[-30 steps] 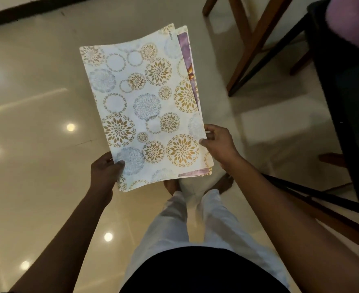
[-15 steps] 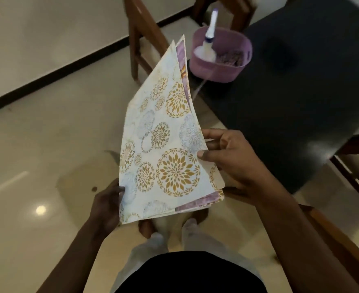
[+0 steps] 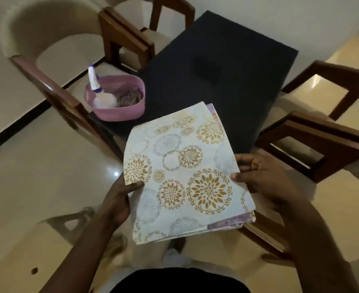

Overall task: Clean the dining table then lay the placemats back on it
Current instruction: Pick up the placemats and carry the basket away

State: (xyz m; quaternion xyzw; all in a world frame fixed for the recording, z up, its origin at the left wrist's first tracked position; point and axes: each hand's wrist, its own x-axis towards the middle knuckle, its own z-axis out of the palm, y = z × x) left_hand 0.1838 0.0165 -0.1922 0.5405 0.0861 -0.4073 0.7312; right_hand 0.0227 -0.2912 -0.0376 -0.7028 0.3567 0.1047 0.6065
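I hold a stack of placemats (image 3: 187,176), pale with gold and grey round flower prints, flat in front of me over the near edge of the dark dining table (image 3: 216,66). My left hand (image 3: 119,197) grips the stack's left edge with the thumb on top. My right hand (image 3: 261,174) pinches the right edge. A purple-printed mat peeks out underneath at the far corner and the near right corner.
A pink tub (image 3: 117,100) with a white spray bottle (image 3: 94,78) and a checked cloth (image 3: 131,97) sits on the table's near left corner. Wooden chairs stand at the left (image 3: 68,102), far end (image 3: 127,37) and right (image 3: 313,140). Glossy tiled floor lies around.
The view has swung up from the floor to the table. The placemat stack went from upright and on edge to lying flat between both hands, now over the table's near edge.
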